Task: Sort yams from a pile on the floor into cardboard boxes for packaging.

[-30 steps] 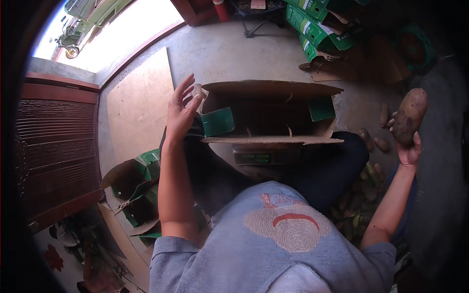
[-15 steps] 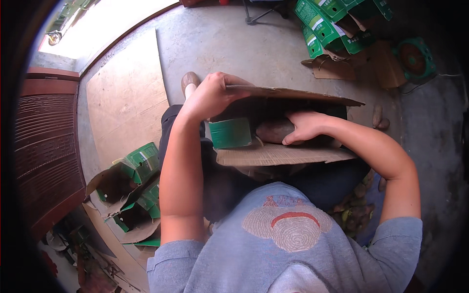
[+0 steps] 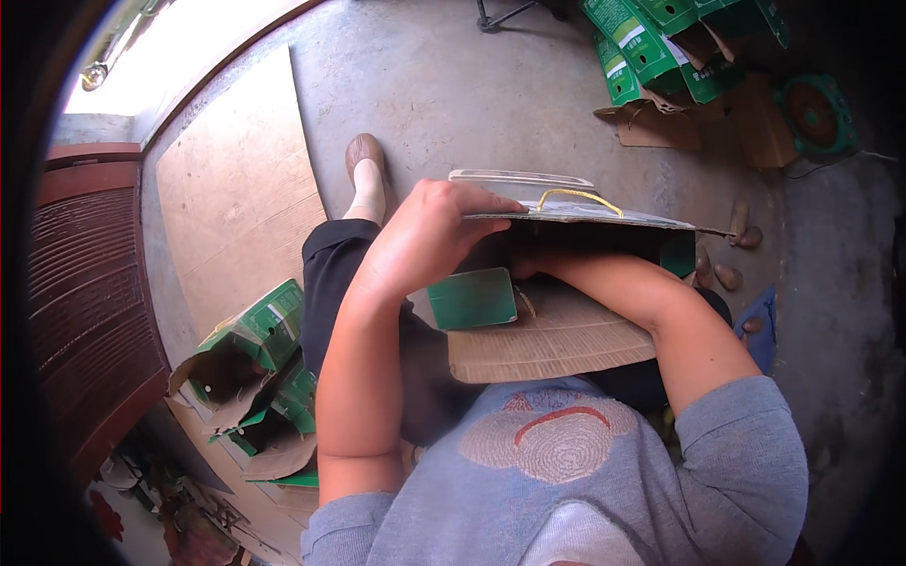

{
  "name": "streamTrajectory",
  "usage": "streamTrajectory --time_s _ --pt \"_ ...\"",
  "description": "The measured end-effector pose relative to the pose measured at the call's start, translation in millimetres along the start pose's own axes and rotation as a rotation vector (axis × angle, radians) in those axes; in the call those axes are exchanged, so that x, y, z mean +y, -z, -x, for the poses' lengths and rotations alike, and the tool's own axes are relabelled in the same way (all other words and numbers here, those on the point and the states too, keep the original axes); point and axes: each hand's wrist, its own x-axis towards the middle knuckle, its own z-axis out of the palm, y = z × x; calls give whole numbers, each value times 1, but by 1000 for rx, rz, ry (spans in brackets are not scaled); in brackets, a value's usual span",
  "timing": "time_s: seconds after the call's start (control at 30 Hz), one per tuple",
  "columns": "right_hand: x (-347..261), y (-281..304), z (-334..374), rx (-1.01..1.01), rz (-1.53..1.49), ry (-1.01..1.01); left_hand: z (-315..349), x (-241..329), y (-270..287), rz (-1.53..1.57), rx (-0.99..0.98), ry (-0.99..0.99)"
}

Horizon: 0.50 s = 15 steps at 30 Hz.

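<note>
Presently the left hand (image 3: 429,231) grips the upper flap of the cardboard carton (image 3: 557,335), fingers curled over its edge, holding it open on the person's lap. The right hand is inside the carton, out of sight; its state cannot be told. Only the right forearm (image 3: 651,302) shows, entering the opening. A yellow cord handle (image 3: 576,196) sits on the flap. Several potatoes (image 3: 727,275) lie on the concrete floor (image 3: 472,94) beside the carton.
</note>
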Motion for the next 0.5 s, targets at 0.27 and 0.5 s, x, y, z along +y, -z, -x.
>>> streamTrajectory --time_s 0.27,0.5 --pt "-20 10 73 -161 341 -160 -1 14 -12 37 -4 52" --pt "-110 61 287 348 -292 -60 7 28 -27 131 -86 189"
